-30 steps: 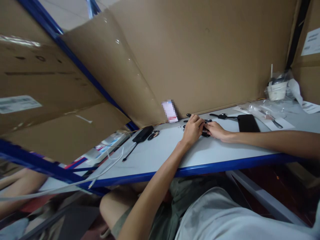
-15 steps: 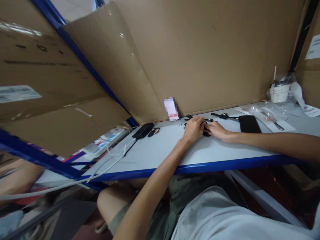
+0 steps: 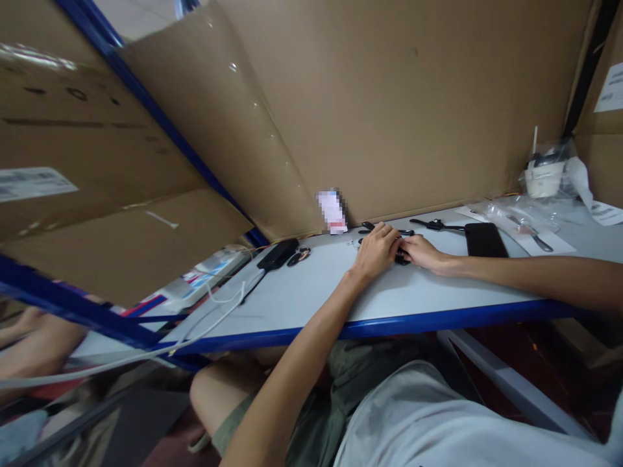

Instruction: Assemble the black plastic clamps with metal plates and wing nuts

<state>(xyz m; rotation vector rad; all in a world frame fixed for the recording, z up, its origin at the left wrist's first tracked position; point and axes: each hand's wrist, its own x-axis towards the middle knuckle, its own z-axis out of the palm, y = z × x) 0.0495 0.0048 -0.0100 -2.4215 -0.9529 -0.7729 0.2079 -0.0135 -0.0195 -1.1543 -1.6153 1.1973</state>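
Head view: left hand [image 3: 377,250] and right hand [image 3: 424,253] stay together over the pale grey, blue-edged tabletop [image 3: 302,298]; only the viewpoint shifts slightly, so handling continues at the same spot. The right hand pinches a small black part [image 3: 402,258] between both hands; the left curls against it, its grip hidden. Slender black pieces [image 3: 368,226] crowd the area just behind. A flat black rectangular panel [image 3: 487,240] lies to the right; a black box-shaped device [image 3: 279,254] lies well apart, left.
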